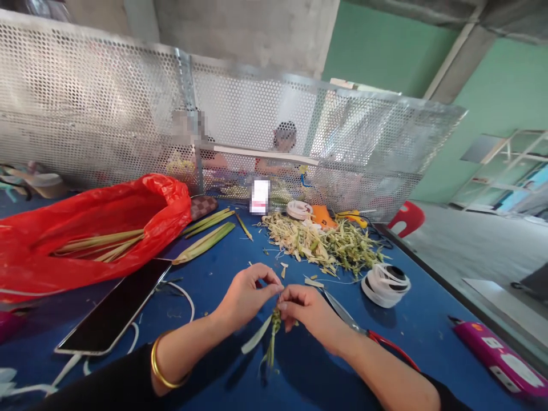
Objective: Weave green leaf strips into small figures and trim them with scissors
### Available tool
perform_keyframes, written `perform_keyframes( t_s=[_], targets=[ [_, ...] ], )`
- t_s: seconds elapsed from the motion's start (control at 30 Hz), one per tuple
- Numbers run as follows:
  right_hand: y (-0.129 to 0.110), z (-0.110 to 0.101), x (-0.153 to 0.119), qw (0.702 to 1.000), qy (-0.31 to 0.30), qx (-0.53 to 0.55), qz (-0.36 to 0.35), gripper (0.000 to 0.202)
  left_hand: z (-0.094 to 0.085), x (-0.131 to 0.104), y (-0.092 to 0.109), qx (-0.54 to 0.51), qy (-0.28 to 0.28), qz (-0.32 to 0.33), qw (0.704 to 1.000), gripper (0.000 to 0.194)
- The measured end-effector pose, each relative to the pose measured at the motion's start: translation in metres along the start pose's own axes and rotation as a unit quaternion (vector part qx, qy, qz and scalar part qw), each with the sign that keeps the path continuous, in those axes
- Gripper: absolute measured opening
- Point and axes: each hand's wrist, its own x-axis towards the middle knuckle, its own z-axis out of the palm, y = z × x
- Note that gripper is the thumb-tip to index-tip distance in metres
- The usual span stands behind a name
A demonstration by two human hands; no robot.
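Plaited leaf piece: the small green plaited leaf piece hangs below the fingertips at the centre of all these clock readings, 12 being away from the person; its loose strands point to 6 o'clock.
Pale strip: a flat pale strip slants out beside it toward 8 o'clock.
Right hand: the right hand comes in from 2 o'clock, thumb and fingers closed on the top of the plaited piece.
Left hand: the left hand, at 11 o'clock, has thumb and forefinger pinched together just beside the right fingertips; anything between them is too small to tell.
Bangle: a gold bangle circles the left forearm.
Scissors: red-handled scissors lie at 2 o'clock, partly behind the right forearm.
Ribbon: a white ribbon roll sits farther out at 2 o'clock.
Leaf pile: a leaf pile, pale on the left and greener on the right, spreads at 1 o'clock.
Long leaves: several long leaves lie at 11 o'clock.
Red bag: an open red plastic bag at 10 o'clock contains more leaves.
Dark-screened device: a flat dark-screened device lies at 9 o'clock.
Purple box: a purple box rests at 3 o'clock.
Screen: a perforated metal screen stands at 12 o'clock, people visible through it.
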Motion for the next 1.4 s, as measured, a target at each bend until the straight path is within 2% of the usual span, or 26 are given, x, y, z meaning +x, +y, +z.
perform_keyframes(
  t_s=[0.1, 0.2, 0.27, 0.3, 0.4, 0.53, 0.6, 0.67, 0.77, 0.87, 1.03, 1.13, 1.23, 1.3, 1.4],
  targets=[
    [-0.011, 0.001, -0.001, 0.998, 0.057, 0.024, -0.019, 0.021, -0.005, 0.000, 0.011, -0.080, 0.037, -0.049, 0.995, 0.024],
    [-0.025, 0.000, 0.002, 0.981, 0.162, 0.091, -0.048, 0.026, -0.015, -0.003, 0.022, -0.156, 0.089, -0.067, 0.982, 0.046],
    [-0.033, 0.000, 0.005, 0.968, 0.206, 0.131, -0.063, 0.030, -0.020, -0.006, 0.026, -0.185, 0.083, -0.052, 0.978, 0.054],
    [-0.036, 0.000, 0.007, 0.962, 0.218, 0.145, -0.073, 0.032, -0.020, -0.007, 0.027, -0.190, 0.062, -0.045, 0.979, 0.054],
    [-0.042, 0.005, 0.012, 0.954, 0.221, 0.179, -0.100, 0.033, -0.014, -0.004, 0.028, -0.190, -0.009, -0.021, 0.982, 0.054],
    [-0.040, 0.012, 0.015, 0.957, 0.191, 0.186, -0.114, 0.031, -0.005, 0.001, 0.035, -0.221, -0.026, -0.046, 0.974, 0.036],
    [-0.038, 0.013, 0.014, 0.960, 0.181, 0.178, -0.118, 0.029, -0.007, 0.001, 0.040, -0.212, -0.015, -0.080, 0.974, 0.035],
    [-0.037, 0.014, 0.011, 0.965, 0.158, 0.176, -0.110, 0.028, -0.011, 0.000, 0.041, -0.212, -0.031, -0.111, 0.970, 0.037],
    [-0.036, 0.015, 0.007, 0.972, 0.112, 0.182, -0.097, 0.027, -0.013, -0.002, 0.036, -0.228, -0.063, -0.129, 0.963, 0.035],
    [-0.033, 0.014, 0.007, 0.974, 0.093, 0.190, -0.081, 0.026, -0.008, -0.001, 0.026, -0.254, -0.066, -0.163, 0.951, 0.033],
    [-0.027, -0.008, 0.011, 0.964, 0.146, 0.212, -0.069, 0.025, -0.003, 0.001, 0.021, -0.285, -0.065, -0.253, 0.922, 0.016],
    [-0.022, -0.019, 0.014, 0.960, 0.164, 0.221, -0.053, 0.024, -0.005, 0.001, 0.024, -0.313, -0.107, -0.262, 0.907, 0.008],
    [-0.017, -0.024, 0.016, 0.959, 0.171, 0.225, -0.031, 0.025, -0.004, 0.000, 0.025, -0.297, -0.087, -0.264, 0.913, 0.016],
    [-0.016, -0.026, 0.018, 0.956, 0.208, 0.202, -0.029, 0.028, -0.002, -0.001, 0.026, -0.274, -0.062, -0.264, 0.923, 0.022],
    [-0.022, -0.031, 0.015, 0.953, 0.279, 0.066, -0.096, 0.040, -0.001, -0.003, 0.029, -0.252, -0.027, -0.267, 0.930, 0.030]
  ],
)
